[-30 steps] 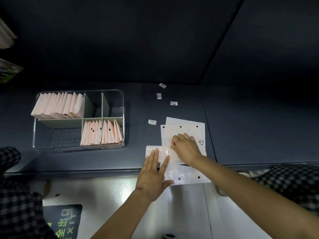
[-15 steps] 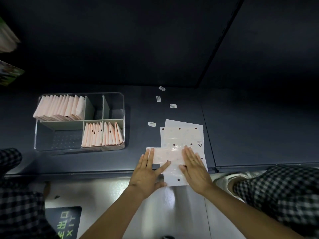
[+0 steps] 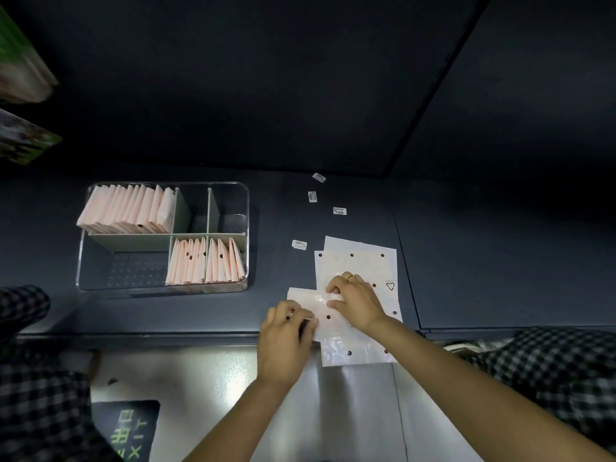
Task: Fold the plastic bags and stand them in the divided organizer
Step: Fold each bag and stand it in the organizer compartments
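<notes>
In the head view I am looking down at a dark counter (image 3: 166, 315), and my two hands are working low in the frame, just right of centre. My left hand (image 3: 283, 335) is curling its fingers around the left end of a folded bag (image 3: 311, 300), a pale strip lying crosswise over the near part of the stack (image 3: 356, 261); thumb and fingers are pinching that end together at the counter's front edge. My right hand (image 3: 355, 300) is sitting on the strip's right part, knuckles bent, fingertips tucked down and gripping the plastic, a ring (image 3: 350, 277) showing on one finger. The stack is lying flat under both hands, white sheets dotted with dark spots, its near end hanging over the counter's edge and a triangle mark (image 3: 390, 285) showing at its right side.

The organizer (image 3: 246, 208) is sitting at centre left of the frame, well apart from my hands. Pink folded bags are standing in its upper left compartment (image 3: 126, 208) and in its two lower right compartments (image 3: 206, 261); the lower left one and the two small upper right ones are holding none that I can see. Four small labels (image 3: 299, 244) are lying scattered on the counter between the organizer and the stack, trailing toward the upper centre. Checked fabric (image 3: 36, 395) is filling the lower left and lower right corners, and a sign (image 3: 128, 431) with green lettering is showing at the bottom left on the floor.
</notes>
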`<state>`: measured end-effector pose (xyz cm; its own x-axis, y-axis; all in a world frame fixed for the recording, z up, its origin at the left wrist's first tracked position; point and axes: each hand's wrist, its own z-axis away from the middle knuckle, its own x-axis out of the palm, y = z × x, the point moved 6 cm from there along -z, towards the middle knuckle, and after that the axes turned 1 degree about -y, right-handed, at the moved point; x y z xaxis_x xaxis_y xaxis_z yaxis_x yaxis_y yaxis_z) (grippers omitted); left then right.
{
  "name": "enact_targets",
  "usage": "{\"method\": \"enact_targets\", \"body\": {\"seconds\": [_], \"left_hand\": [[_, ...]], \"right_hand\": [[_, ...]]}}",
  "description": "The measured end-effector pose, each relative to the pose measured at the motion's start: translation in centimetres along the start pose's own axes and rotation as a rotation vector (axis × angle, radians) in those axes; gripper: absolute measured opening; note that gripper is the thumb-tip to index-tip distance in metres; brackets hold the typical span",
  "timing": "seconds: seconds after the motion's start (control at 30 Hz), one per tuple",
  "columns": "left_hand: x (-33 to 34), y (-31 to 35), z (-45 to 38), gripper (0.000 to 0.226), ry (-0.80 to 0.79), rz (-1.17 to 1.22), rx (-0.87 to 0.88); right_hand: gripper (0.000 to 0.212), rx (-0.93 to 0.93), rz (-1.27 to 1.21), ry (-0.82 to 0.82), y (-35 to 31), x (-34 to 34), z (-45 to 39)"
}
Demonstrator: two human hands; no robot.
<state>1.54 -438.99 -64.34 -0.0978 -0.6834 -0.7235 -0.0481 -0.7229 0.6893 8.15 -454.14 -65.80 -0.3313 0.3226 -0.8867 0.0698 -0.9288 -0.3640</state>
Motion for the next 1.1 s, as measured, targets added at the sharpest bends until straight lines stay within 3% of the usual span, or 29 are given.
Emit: {"method": "enact_targets", "body": {"seconds": [0.07,0.17,0.23,0.33,0.43,0.6,0.73,0.9,1.1], "left_hand": [[0.3,-0.2,0.6,0.013,0.042,0.237,-0.26],[3.2,-0.4,1.8,0.018,-0.106,0.616,-0.644],[4.3,-1.0,2.9,0.022,-0.105,0.789,-0.83],[4.9,-1.7,4.4,0.025,-0.046,0.997,-1.023],[4.6,-1.7,5.1,0.028,0.005,1.12,-1.106],[3.3,-1.7,5.2,0.009,0.004,1.103,-1.057],[1.6,-1.2,4.0,0.01,-0.054,1.061,-0.9],[-1.2,0.3,1.9,0.015,-0.116,1.004,-0.68],[-4.0,0.7,0.4,0.013,-0.125,0.999,-0.548]], "right_hand": [[0.018,0.026,-0.051,-0.014,0.1,0.0,-0.1],[0.004,0.072,-0.168,-0.059,0.1,0.1,0.1],[0.003,0.104,-0.202,-0.08,0.0,0.4,0.5],[0.002,0.151,-0.255,-0.091,-0.4,1.0,1.4],[0.003,0.136,-0.286,-0.124,-1.4,1.7,2.3],[0.013,0.081,-0.354,-0.179,-3.0,2.6,3.7],[0.02,0.121,-0.442,0.012,-3.7,0.7,4.3],[0.032,0.166,-0.802,-0.162,-7.6,0.4,5.0],[0.035,0.157,-1.027,-0.18,-9.8,-1.8,4.7]]}}
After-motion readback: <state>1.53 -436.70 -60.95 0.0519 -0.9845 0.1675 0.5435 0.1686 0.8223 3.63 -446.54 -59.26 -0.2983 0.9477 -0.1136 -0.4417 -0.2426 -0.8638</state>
